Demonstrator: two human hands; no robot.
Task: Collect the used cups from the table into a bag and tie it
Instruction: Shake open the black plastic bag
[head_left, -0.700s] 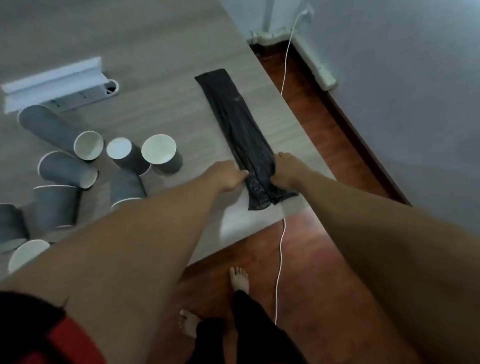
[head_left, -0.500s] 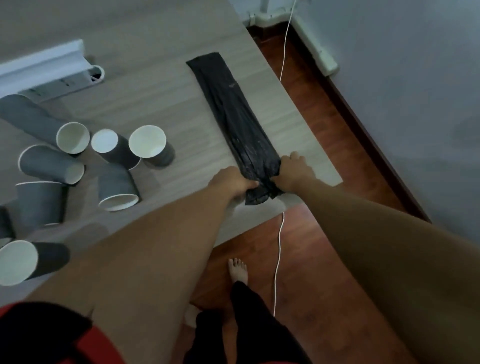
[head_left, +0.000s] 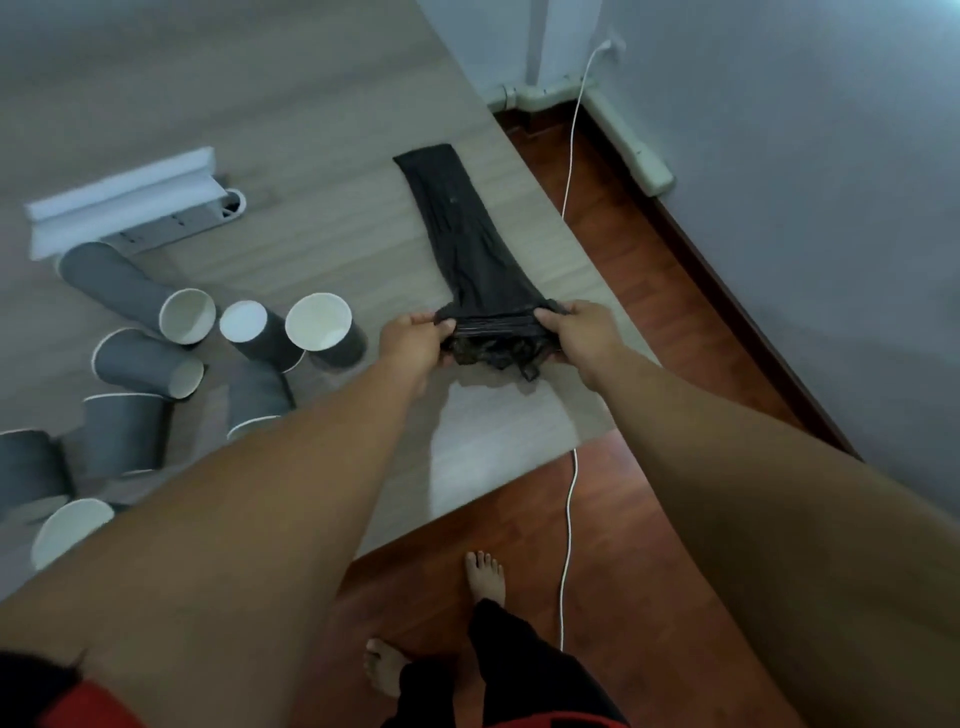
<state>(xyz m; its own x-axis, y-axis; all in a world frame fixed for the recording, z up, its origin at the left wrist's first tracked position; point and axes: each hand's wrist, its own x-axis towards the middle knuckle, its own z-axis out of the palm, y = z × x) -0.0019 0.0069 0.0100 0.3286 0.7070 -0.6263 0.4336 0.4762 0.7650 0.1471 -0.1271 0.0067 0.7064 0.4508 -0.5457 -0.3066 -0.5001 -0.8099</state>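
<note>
Bag on table — near end pinched by left hand, right hand grips; cups loose.

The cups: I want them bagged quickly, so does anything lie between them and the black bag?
Nothing visible does: bare table separates the cups from the black bag, whose near end both the left hand and right hand grip.

Your forearms are bare, with no sleeves down to the wrists. You wear black trousers and a red-and-black top. Your feet are bare.
</note>
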